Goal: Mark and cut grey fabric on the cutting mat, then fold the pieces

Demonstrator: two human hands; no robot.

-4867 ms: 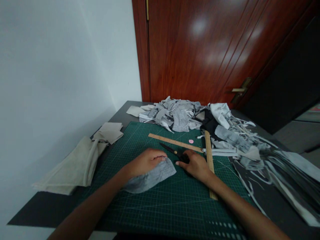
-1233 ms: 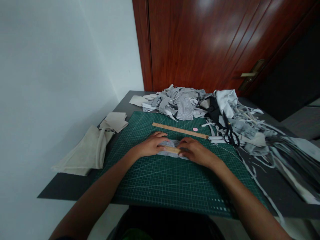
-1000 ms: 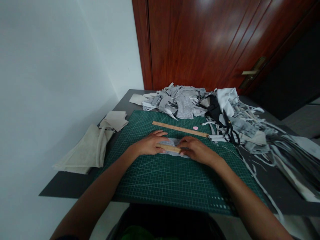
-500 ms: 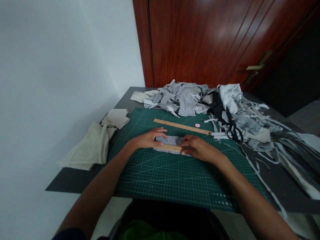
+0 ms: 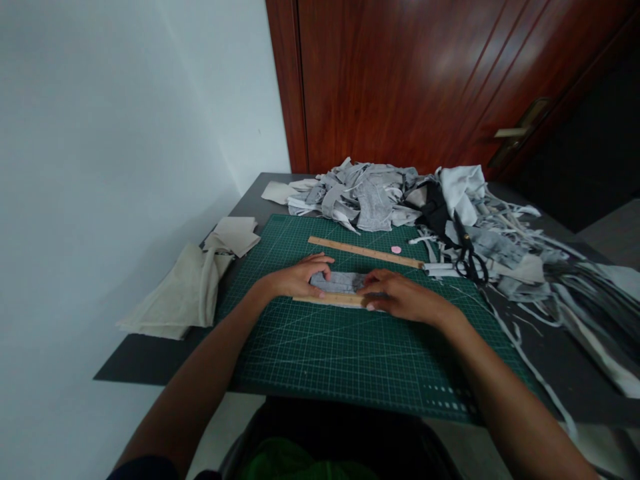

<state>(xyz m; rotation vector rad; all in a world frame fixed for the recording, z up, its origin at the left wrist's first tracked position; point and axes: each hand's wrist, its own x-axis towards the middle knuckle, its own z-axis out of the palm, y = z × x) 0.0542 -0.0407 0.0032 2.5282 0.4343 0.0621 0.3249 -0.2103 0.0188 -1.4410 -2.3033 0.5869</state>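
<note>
A grey strip of cloth [image 5: 341, 283] lies flat on the green cutting mat [image 5: 330, 353] between my hands. Along its near edge runs a wooden ruler [image 5: 340, 299], whose left end sticks out past the cloth. My left hand [image 5: 300, 276] is curved over the cloth's left end, its thumb on the ruler and its other fingers bent beyond. At the other end, my right hand [image 5: 395, 292] grips the ruler and the cloth under it, hiding their right ends.
A second wooden ruler [image 5: 365, 251] lies farther up the mat, near a pink chalk piece [image 5: 396, 250]. Black scissors [image 5: 467, 257] rest at the right among heaped grey scraps [image 5: 375, 200]. Folded cream cloth [image 5: 175, 293] sits at the left, beside the wall.
The ruler under my hands has shifted toward me and to the left, so more of the grey cloth shows above it. My fingers have moved only slightly.
</note>
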